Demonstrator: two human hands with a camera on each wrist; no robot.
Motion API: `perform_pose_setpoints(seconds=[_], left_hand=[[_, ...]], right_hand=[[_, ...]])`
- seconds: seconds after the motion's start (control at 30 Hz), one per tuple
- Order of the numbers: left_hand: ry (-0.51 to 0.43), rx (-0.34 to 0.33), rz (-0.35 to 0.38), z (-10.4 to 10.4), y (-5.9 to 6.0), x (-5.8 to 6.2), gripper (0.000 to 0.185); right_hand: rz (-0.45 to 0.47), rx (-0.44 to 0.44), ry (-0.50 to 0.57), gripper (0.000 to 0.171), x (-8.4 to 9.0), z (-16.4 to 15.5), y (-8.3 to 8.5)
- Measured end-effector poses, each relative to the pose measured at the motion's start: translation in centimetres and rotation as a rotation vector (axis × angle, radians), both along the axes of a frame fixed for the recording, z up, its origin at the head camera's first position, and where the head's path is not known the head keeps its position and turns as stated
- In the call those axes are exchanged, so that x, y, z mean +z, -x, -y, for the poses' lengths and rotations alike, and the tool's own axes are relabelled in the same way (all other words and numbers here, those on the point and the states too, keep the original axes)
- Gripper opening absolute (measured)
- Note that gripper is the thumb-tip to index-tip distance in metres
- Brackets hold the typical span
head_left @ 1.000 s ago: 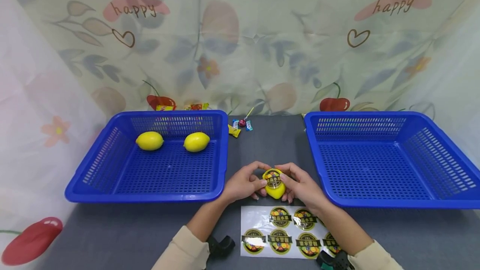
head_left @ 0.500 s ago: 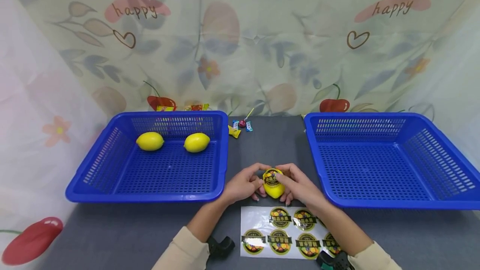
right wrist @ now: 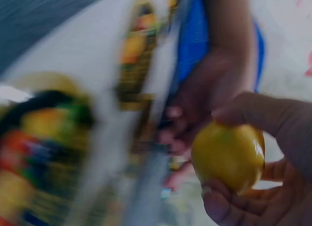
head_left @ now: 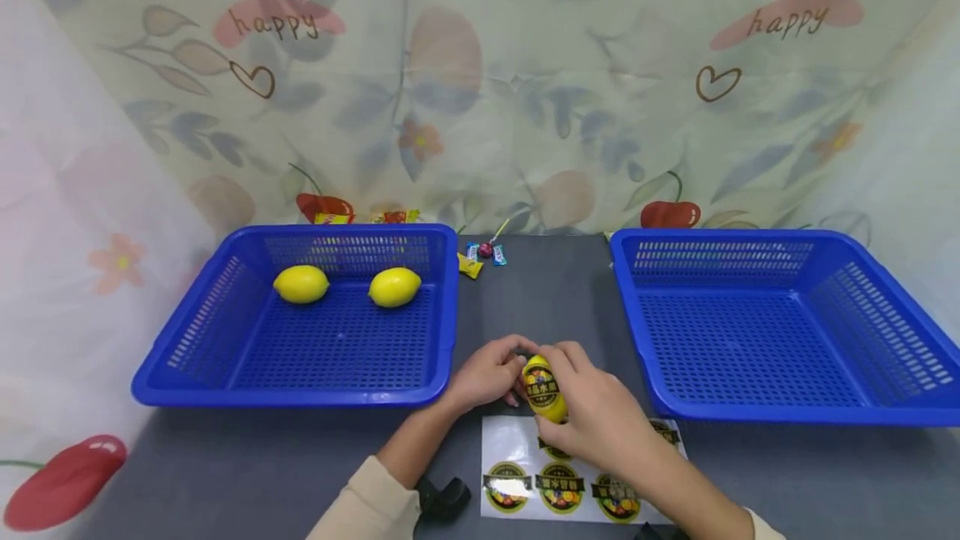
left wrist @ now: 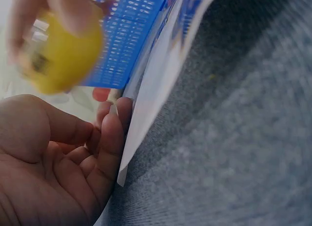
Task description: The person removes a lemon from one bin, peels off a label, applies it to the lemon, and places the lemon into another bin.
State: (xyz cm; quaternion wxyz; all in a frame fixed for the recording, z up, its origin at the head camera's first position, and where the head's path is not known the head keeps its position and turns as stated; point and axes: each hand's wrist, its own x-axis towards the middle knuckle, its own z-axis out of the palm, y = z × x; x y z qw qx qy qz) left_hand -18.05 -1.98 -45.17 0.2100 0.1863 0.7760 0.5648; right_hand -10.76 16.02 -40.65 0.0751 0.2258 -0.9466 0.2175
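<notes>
My right hand (head_left: 603, 411) grips a lemon (head_left: 552, 412) between thumb and fingers. A round black-and-gold label (head_left: 540, 384) with fruit pictures is stuck on the lemon's side. In the right wrist view the bare yellow end of the lemon (right wrist: 228, 155) faces the camera. My left hand (head_left: 483, 375) lies just left of it, with loosely curled fingers and nothing held. The left wrist view shows a gap between the left hand (left wrist: 58, 162) and the lemon (left wrist: 80, 52). Below the hands lies a white sheet (head_left: 498, 444) of round labels, partly covered by the right arm.
A blue basket (head_left: 296, 397) with two lemons, one (head_left: 301, 284) left of the other (head_left: 394, 287), stands at left. Another blue basket (head_left: 795, 411) stands at right. Small candies, among them a yellow-wrapped one (head_left: 470, 265), lie between them at the back.
Both hands held the lemon before, the right thumb pressing on its label. Now the left hand has let go, and the right hand has turned and tilted the lemon with its palm over it.
</notes>
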Motion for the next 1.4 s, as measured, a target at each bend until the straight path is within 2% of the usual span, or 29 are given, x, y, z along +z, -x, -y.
perform_pose_setpoints(seconds=[0.13,0.23,0.4,0.53,0.63,0.73,0.87,0.97,1.2,1.4], left_hand=[[0.003,-0.013,-0.016,0.0,0.0,0.0,0.021],[-0.017,-0.031,0.002,-0.1,0.0,0.0,0.022],[-0.017,-0.023,0.02,-0.3,-0.1,-0.1,0.028],[-0.006,-0.014,0.024,-0.4,-0.1,-0.1,0.028],[-0.004,-0.01,0.022,-0.5,-0.2,-0.1,0.028],[0.0,-0.006,0.021,-0.5,-0.2,-0.1,0.028],[0.011,0.004,0.01,-0.5,-0.2,-0.1,0.028],[0.015,0.011,-0.002,-0.6,-0.3,-0.1,0.028],[0.021,0.016,0.003,-0.6,-0.5,0.2,0.028],[0.032,0.014,0.001,-0.5,-0.4,0.2,0.028]], right_hand=[[0.046,0.074,0.068,0.07,3.7,-0.4,-0.5],[0.076,0.091,0.092,0.07,6.6,-1.6,0.6],[0.137,0.067,0.112,0.071,10.3,-5.4,5.0],[0.198,0.02,0.111,0.069,11.8,-9.6,9.1],[0.258,-0.005,0.043,0.065,11.6,-12.4,11.6],[0.4,-0.011,-0.02,0.066,10.2,-14.3,13.4],[0.645,-0.01,-0.008,0.071,7.8,-15.4,15.0],[0.75,-0.005,0.009,0.073,6.5,-15.5,15.8],[0.819,-0.027,-0.006,0.078,5.1,-15.0,16.3],[0.824,-0.045,-0.045,0.079,4.7,-14.8,15.9]])
